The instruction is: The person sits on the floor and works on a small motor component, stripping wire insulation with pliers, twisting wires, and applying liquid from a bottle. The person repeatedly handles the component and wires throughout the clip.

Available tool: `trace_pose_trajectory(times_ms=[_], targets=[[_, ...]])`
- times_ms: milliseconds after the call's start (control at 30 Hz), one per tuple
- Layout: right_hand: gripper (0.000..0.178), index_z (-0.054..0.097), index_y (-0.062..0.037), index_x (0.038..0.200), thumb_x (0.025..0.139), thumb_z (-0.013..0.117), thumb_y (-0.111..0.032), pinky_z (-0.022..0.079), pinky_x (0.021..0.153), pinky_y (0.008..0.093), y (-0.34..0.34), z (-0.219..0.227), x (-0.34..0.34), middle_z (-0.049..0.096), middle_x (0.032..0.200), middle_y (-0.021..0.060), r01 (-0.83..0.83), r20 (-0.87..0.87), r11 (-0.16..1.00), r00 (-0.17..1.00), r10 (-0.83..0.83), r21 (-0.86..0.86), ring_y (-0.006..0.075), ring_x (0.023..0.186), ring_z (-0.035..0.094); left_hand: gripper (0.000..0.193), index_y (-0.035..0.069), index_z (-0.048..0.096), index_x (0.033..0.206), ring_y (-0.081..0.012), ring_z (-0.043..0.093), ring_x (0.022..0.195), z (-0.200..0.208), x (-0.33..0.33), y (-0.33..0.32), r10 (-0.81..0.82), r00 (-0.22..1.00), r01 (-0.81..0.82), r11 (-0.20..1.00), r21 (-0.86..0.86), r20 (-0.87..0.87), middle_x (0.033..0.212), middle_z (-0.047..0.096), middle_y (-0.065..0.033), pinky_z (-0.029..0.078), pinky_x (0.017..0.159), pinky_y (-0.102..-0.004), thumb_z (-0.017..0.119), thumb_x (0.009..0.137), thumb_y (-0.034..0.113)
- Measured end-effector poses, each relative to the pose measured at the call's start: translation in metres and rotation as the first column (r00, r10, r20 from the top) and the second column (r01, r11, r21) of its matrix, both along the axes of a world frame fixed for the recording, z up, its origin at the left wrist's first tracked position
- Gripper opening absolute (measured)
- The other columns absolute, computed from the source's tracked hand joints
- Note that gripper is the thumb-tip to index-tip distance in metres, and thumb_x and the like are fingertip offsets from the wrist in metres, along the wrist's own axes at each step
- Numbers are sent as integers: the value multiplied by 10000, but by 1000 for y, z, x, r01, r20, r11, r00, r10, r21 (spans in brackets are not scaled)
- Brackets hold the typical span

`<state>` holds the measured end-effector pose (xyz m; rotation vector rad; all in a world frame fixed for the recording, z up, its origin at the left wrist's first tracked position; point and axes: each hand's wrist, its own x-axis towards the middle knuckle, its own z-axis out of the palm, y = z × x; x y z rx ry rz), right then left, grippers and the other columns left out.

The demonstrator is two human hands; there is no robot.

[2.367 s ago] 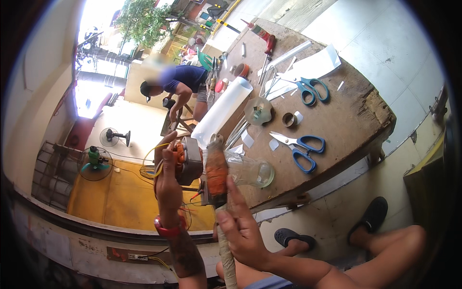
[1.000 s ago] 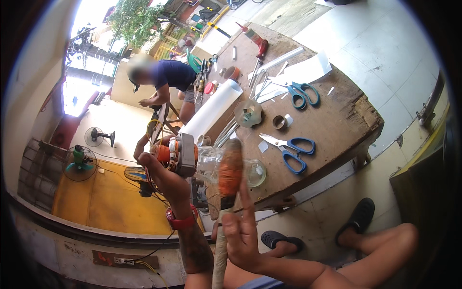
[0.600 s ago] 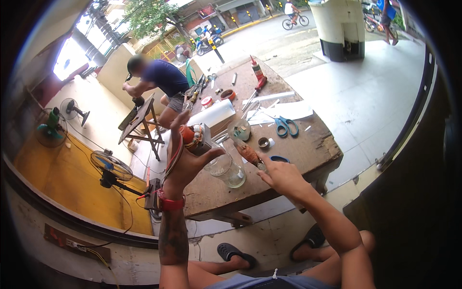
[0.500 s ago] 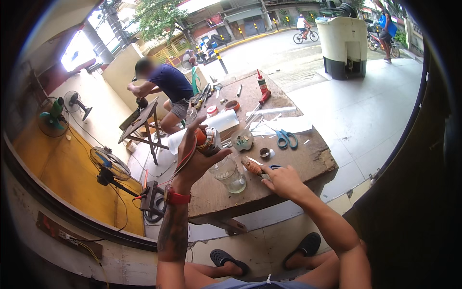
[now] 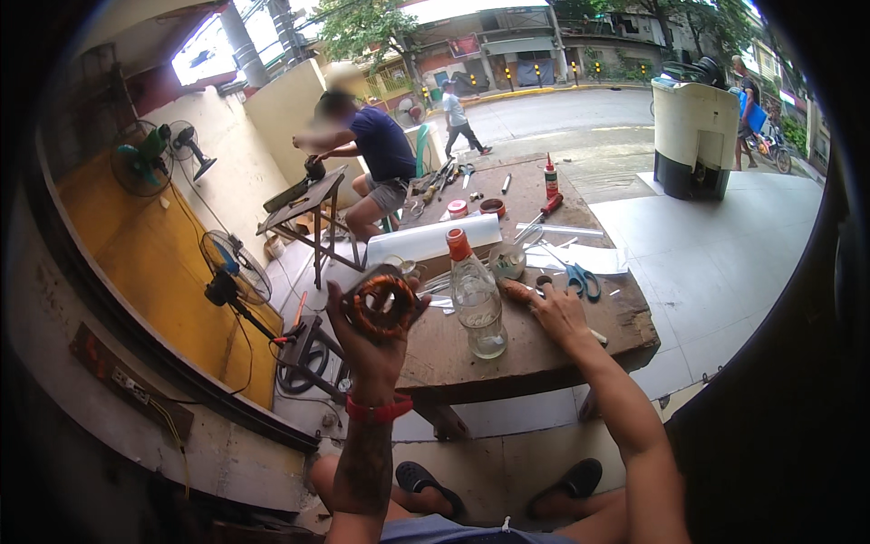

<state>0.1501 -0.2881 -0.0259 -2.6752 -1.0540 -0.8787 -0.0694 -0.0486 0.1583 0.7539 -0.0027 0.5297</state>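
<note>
In my raised left hand (image 5: 370, 349) is a motor stator (image 5: 385, 304), a dark ring wound with copper wire. My fingers and thumb curl around its sides, and its round opening faces me. Right of it a clear glass bottle (image 5: 480, 313) with an orange-red top stands upright on the wooden table (image 5: 435, 367). My right hand (image 5: 560, 313) is low over the table, fingers bent down at a brown-orange wrapped piece (image 5: 518, 292). A pale rod end (image 5: 598, 336) sticks out beside that hand. What the fingertips grip is mostly hidden.
Blue-handled scissors (image 5: 583, 283), a tape roll (image 5: 493, 207), a red-capped glue bottle (image 5: 551, 177) and a white roll (image 5: 435, 240) lie or stand farther back. A person (image 5: 381, 145) works at a small table on the left. A standing fan (image 5: 231, 263) is nearby.
My left hand has come away from in front of the bottle, turning the stator's opening toward me. The bottle now shows whole. My right hand stays low at the brown piece. The view has shifted.
</note>
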Motion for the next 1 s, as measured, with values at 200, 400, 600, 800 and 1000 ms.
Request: trace_pose_trajectory(times_ms=[200,400,600,800,1000], targets=[[474,662,-138,1341,933,763,-357,498,951,455,-5,4,-10,673,1191,108,51,-270,995,963,-26,88,309,1095,675,831,-26,627,1322,-408,719,1104,-127,-62,-47,-411,912,368,803,-469,12,1241,699,-222,589,970,-637,414,1026,721],[382,670,-44,1271,981,742,-282,532,956,441,-34,55,-75,679,1172,145,29,-291,873,948,130,487,328,1074,686,842,-30,640,1306,-389,734,1066,-146,-67,-74,-528,847,418,728,-543,-56,1226,705,-219,602,957,-617,407,1029,730],[174,723,-32,1047,930,806,-131,565,765,385,-58,73,-200,680,991,135,-199,-341,682,747,570,704,283,928,701,823,-28,639,1310,-352,742,1056,-149,-63,-77,-508,850,397,792,-463,-138,1217,712,-212,626,928,-558,412,1040,715],[453,637,-29,1291,991,771,-341,545,1001,364,-16,65,-248,681,1202,126,-87,-436,613,626,647,785,262,1139,686,682,-14,572,1398,-316,702,1169,-147,-52,-95,-277,940,263,960,-94,-201,1305,678,-192,604,977,-460,386,1118,580],[524,523,-11,1449,1108,582,-404,505,1103,408,-4,35,-226,668,1322,112,636,-244,130,95,965,760,189,1230,653,532,67,474,1525,-292,508,1447,-154,-73,-118,27,989,-33,999,-43,-143,1522,558,-105,404,1218,-471,370,1162,442]])
